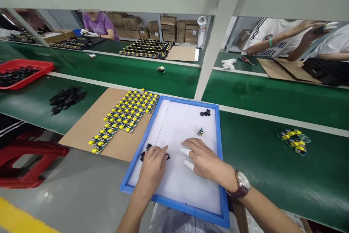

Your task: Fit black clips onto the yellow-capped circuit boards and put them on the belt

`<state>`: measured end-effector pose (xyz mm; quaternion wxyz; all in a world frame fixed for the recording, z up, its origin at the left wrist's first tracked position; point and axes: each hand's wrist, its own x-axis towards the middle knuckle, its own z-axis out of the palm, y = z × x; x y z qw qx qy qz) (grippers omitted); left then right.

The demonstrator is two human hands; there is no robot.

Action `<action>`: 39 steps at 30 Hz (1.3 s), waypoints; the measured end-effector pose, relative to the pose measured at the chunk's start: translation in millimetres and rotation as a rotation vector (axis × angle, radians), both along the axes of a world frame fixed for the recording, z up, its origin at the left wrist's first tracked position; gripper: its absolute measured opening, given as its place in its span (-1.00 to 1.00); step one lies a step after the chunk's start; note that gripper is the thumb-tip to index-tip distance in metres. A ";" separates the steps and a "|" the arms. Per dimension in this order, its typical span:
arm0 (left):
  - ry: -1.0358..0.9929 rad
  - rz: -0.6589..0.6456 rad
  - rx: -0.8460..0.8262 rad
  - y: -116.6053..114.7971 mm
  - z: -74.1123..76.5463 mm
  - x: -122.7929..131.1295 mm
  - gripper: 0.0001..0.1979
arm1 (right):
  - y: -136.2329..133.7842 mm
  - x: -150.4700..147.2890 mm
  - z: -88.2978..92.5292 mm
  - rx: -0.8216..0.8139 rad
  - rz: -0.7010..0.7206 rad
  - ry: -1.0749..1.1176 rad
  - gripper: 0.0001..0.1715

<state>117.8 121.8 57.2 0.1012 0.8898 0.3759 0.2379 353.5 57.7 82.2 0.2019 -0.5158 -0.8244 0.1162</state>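
Observation:
My left hand (pixel 155 163) is at the left side of a white board with a blue frame (pixel 191 209), its fingers bent down and closed around small black plastic pieces (pixel 143 156). One piece sticks out by the fingertips; the rest of the grip is hidden under the hand. Over the middle of the board, my right hand (pixel 204 158) has its fingers apart, with white covers on two of them and nothing visible in it. A small electronic part (pixel 200 131) lies just beyond its fingertips. Farther up the board are more black pieces (pixel 205 112).
Left of the board, cardboard (pixel 81 131) carries rows of yellow-topped circuit boards (pixel 128 111). Beyond lie a black pile (pixel 67 99) and a red tray (pixel 35 81). Loose circuit boards (pixel 294 140) are at right. A post (pixel 211 47) rises behind the board; co-workers sit across the green belt.

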 end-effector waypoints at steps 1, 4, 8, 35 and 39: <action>-0.072 0.013 -0.041 -1.5 1.6 -1.7 -0.70 | 1.3 -7.6 3.3 -0.025 0.025 0.077 -0.76; -0.357 0.087 -0.279 -10.4 7.2 -5.2 -0.70 | 4.3 -27.0 9.6 -0.140 0.039 0.336 -0.65; -0.552 0.108 -0.523 -25.8 15.2 -2.4 -0.70 | 3.7 -39.5 6.7 -0.263 -0.084 0.680 -0.73; -0.259 -0.196 -0.404 -67.6 32.1 51.9 -0.66 | -80.2 -6.0 -3.7 -0.268 -0.400 1.075 -0.72; -0.156 -0.330 -0.331 -50.2 40.8 65.9 -0.64 | -93.9 8.4 -17.3 -0.286 -0.505 1.195 -0.80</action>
